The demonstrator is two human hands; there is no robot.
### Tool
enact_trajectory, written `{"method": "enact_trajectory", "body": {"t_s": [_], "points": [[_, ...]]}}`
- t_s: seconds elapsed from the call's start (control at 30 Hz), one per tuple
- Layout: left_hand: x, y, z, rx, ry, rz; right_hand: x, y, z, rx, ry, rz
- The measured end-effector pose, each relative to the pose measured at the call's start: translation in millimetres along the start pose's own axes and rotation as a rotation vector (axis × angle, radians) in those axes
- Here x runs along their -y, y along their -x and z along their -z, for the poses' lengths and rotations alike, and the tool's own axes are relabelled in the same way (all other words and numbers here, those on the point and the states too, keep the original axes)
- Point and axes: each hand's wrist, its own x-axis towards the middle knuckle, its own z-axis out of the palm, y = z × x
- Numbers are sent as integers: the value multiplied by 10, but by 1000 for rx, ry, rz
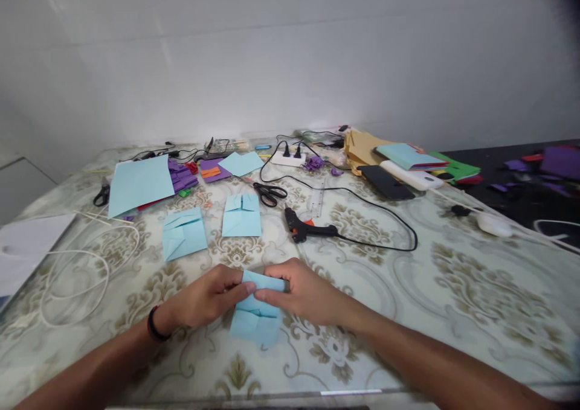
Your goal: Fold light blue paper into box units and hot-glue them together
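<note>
A light blue folded paper is held between both hands above the patterned table, its lower part slightly blurred. My left hand pinches its upper left side, thumb on top. From the other side, my right hand grips the upper right edge, with its thumb close to the left one. Fingers under the paper are hidden. Farther back lie two more light blue folded papers, one on the left and one near the middle, both with creased flaps.
A black glue gun rests ahead with its cord looping right. Black scissors, a clear ruler, a power strip and purple paper strips lie behind. White cable coils at left; a dark phone lies at right.
</note>
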Motion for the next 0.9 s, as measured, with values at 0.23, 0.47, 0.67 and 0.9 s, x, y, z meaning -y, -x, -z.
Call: {"method": "enact_trajectory", "body": {"t_s": [0.23, 0.47, 0.67, 0.9], "points": [[-2, -9, 16, 5, -17, 22, -17, -5, 10, -42, 17, 45], [-12, -37, 14, -37, 67, 55, -33, -35, 38, -28, -25, -12], [21, -50, 72, -273, 150, 51, -82, -14, 33, -43, -34, -47], [82, -91, 131, -437, 69, 147, -17, -11, 85, -78, -45, -16]]}}
